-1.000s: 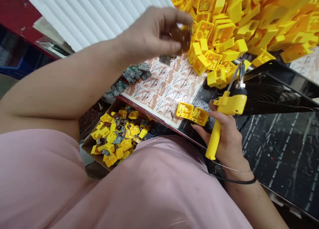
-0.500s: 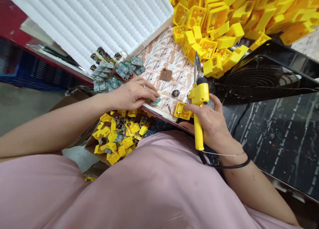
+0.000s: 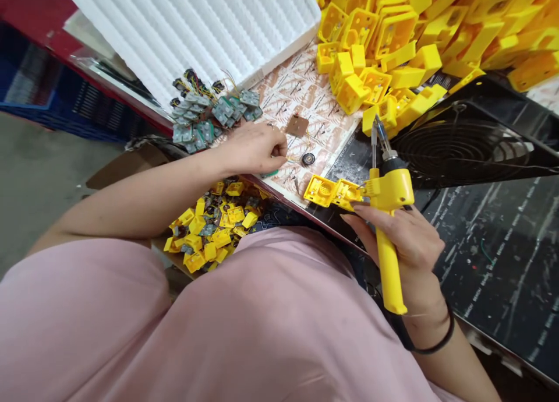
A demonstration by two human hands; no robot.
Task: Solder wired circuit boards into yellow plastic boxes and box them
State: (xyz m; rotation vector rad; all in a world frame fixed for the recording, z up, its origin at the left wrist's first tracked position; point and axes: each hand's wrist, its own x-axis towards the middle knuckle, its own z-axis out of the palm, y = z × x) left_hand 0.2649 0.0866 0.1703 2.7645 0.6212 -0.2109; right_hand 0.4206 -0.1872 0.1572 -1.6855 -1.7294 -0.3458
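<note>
My right hand (image 3: 410, 239) grips a yellow soldering gun (image 3: 391, 215), its metal tip pointing away from me over the black table. The fingers of that hand are beside an open yellow plastic case (image 3: 327, 191), whose two halves lie at the table's edge. My left hand (image 3: 255, 147) rests low over the patterned sheet, with thumb and forefinger pinched on thin wires by a small round black speaker (image 3: 308, 159). Below this hand, the edge of a green circuit board (image 3: 269, 173) shows; most of it is hidden. A brown square board (image 3: 297, 125) lies just beyond.
Grey-green boards with wires (image 3: 203, 122) are heaped left, against a ribbed white foam block (image 3: 196, 35). Many yellow cases (image 3: 384, 46) pile up at the back. A black fan (image 3: 463, 134) stands right. Below the edge, a carton holds yellow parts (image 3: 213, 230).
My right hand has moved right and toward me with the soldering gun, uncovering the yellow case. My left hand has gone from lying over the green board to a pinch nearer the speaker.
</note>
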